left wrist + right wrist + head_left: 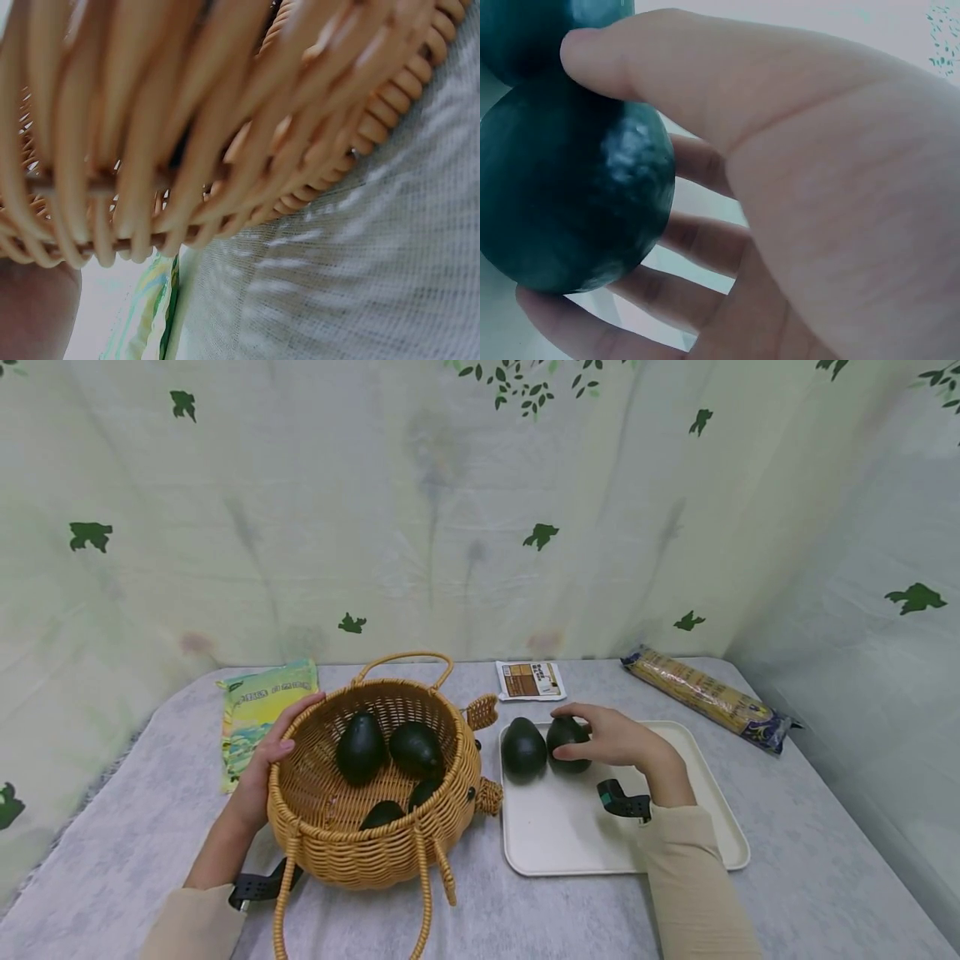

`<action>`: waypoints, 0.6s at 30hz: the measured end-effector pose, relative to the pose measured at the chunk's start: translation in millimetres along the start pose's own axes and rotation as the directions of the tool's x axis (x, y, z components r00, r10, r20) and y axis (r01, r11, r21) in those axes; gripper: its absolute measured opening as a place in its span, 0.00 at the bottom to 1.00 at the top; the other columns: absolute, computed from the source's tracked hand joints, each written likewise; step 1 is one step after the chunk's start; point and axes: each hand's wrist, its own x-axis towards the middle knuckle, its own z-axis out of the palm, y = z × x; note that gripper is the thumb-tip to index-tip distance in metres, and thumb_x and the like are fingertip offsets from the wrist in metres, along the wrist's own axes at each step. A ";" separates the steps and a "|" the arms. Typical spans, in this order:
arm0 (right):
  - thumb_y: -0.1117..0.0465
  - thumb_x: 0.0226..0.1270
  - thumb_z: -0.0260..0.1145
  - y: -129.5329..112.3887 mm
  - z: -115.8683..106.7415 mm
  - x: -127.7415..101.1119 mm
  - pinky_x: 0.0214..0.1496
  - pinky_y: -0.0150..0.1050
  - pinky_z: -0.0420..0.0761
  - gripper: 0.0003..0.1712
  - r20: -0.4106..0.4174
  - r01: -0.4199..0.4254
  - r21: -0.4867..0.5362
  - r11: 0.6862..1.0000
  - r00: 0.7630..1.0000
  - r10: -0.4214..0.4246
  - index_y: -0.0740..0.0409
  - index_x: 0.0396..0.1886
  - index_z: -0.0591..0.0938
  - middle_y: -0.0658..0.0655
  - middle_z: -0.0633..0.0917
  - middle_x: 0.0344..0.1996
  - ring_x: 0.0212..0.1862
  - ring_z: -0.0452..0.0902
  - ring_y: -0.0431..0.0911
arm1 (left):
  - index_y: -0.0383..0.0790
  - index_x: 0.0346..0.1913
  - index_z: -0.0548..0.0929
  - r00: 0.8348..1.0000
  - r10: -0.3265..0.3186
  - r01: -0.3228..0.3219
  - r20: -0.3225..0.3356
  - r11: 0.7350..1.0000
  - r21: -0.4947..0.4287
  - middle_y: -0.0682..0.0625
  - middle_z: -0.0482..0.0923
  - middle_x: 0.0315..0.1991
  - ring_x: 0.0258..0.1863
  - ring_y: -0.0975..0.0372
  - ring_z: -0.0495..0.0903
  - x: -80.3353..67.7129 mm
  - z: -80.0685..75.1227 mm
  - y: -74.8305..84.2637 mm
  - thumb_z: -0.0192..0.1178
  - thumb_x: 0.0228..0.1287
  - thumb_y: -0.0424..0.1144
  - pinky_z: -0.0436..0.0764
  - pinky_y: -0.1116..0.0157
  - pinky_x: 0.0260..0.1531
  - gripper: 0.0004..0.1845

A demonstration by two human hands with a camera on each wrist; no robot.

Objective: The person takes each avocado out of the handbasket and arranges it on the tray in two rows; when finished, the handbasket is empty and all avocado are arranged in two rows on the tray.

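A wicker basket [375, 860] shaped like an animal stands tilted toward me, with several dark avocados [362, 749] inside. My left hand [258, 768] holds its left rim, thumb over the edge; the left wrist view shows mostly the basket's weave [135, 135] up close. On a white tray [570, 835], my right hand [618, 743] grips a dark avocado [564, 745] between thumb and fingers. In the right wrist view the thumb lies over this avocado [570, 195] and the fingers curve round its far side. Another avocado [523, 749] sits just left of it on the tray.
Behind the basket's left side lies a green-yellow packet [266, 706]. A small white and brown packet [530, 681] is behind the tray, and a long pack of noodles [705, 697] lies at the back right. Two basket handles [281, 893] hang toward the front.
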 end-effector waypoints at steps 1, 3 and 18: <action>0.46 0.67 0.72 -0.6 0.0 -0.1 0.61 0.58 0.77 0.41 0.002 0.001 0.002 1.000 1.000 -0.001 0.55 0.76 0.71 0.63 0.76 0.69 0.65 0.75 0.61 | 0.44 0.82 0.55 1.000 0.001 -0.001 0.000 1.000 0.000 0.51 0.59 0.75 0.72 0.58 0.62 0.0 0.0 -0.1 0.31 0.76 0.41 0.70 0.71 0.62 0.33; 0.46 0.67 0.72 -0.8 -0.2 0.0 0.60 0.58 0.77 0.42 0.006 0.001 0.006 1.000 1.000 -0.001 0.55 0.76 0.70 0.63 0.76 0.68 0.65 0.75 0.61 | 0.44 0.82 0.55 1.000 0.001 -0.001 -0.001 1.000 0.003 0.51 0.59 0.75 0.71 0.58 0.62 -0.1 0.0 -0.1 0.31 0.76 0.41 0.71 0.71 0.62 0.33; 0.45 0.64 0.74 -3.5 -2.6 -2.6 0.63 0.60 0.75 0.46 0.011 0.003 0.017 1.000 1.000 -0.004 0.55 0.77 0.69 0.64 0.71 0.73 0.69 0.72 0.64 | 0.44 0.82 0.55 1.000 -0.004 0.004 -0.008 1.000 0.005 0.51 0.59 0.75 0.71 0.60 0.62 -0.4 0.4 1.0 0.32 0.76 0.41 0.71 0.71 0.62 0.33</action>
